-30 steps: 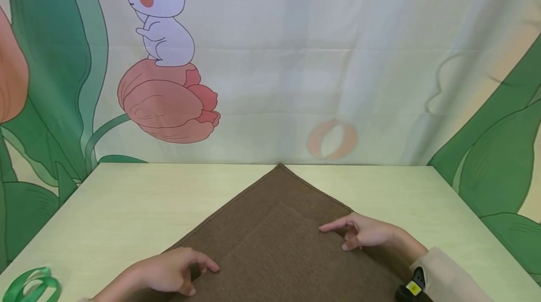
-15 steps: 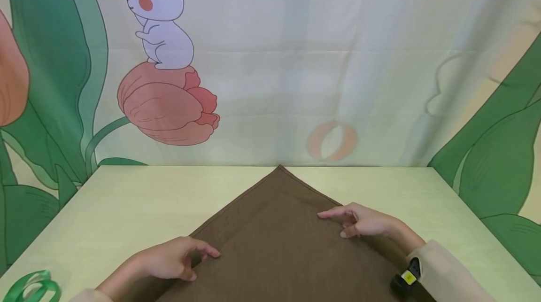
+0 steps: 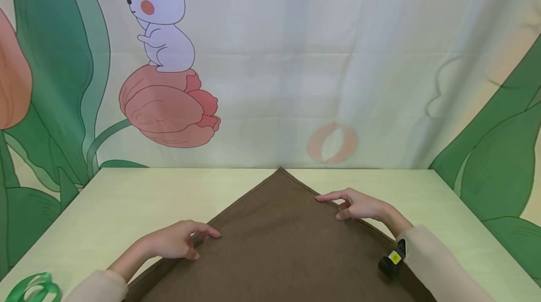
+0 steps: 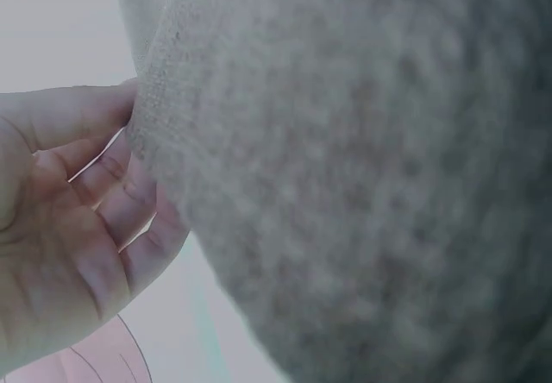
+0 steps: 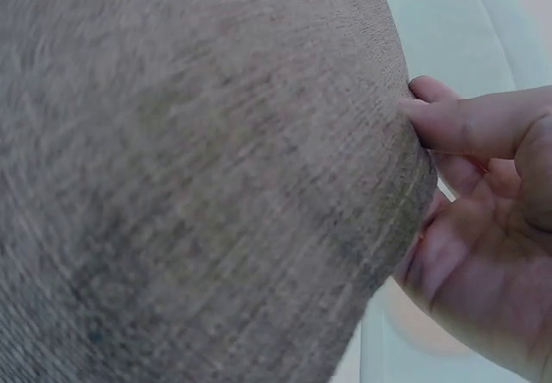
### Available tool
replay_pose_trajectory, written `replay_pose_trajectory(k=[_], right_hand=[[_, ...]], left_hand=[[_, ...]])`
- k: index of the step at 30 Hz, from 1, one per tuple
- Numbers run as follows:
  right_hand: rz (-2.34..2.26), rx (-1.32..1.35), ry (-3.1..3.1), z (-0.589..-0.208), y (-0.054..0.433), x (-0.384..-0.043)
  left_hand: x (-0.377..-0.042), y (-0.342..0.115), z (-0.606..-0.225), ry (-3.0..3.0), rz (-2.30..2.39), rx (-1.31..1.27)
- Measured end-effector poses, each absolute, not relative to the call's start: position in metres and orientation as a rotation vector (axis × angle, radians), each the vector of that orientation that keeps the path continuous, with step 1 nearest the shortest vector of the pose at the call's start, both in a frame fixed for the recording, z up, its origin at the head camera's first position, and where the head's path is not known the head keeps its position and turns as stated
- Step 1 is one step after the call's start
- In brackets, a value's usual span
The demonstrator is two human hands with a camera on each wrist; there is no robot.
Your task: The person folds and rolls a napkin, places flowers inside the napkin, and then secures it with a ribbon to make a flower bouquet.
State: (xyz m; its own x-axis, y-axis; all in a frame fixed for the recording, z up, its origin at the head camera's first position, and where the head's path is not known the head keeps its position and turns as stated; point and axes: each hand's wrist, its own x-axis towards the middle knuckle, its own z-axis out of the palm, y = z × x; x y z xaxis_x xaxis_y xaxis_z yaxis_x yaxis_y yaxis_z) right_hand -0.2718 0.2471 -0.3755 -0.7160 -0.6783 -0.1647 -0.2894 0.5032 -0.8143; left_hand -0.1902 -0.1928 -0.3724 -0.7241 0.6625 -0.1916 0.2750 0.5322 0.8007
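A large brown cloth with stitched hems lies on the table, one corner pointing at the far edge. My left hand pinches its left edge, index finger lying over the top. In the left wrist view the thumb and fingers meet the border of the cloth, which fills most of the picture. Across from it, my right hand pinches the right edge near the far corner. The right wrist view shows that thumb on the near face of the cloth, the other fingers partly hidden behind it.
A loop of green ribbon lies at the table's near left. A printed curtain with a rabbit and tulip hangs behind the pale table. A black wrist device sits at the right cuff.
Both hands have moved forward over the table, carrying the cloth's upper layer toward the far corner. The inner line once visible on the cloth no longer shows.
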Motion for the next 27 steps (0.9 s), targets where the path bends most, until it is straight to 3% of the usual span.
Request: replay_pose_trajectory(k=[15, 27], right_hand=[[-1.037, -0.719, 2.259, -0.391, 0.222, -0.296], [-0.976, -0.714, 2.283, -0.391, 0.194, -0.308]], left_hand=[[-0.185, -0.189, -0.382, 2.292, 1.050, 0.739], [-0.174, -0.211, -0.384, 2.271, 1.014, 0.774]])
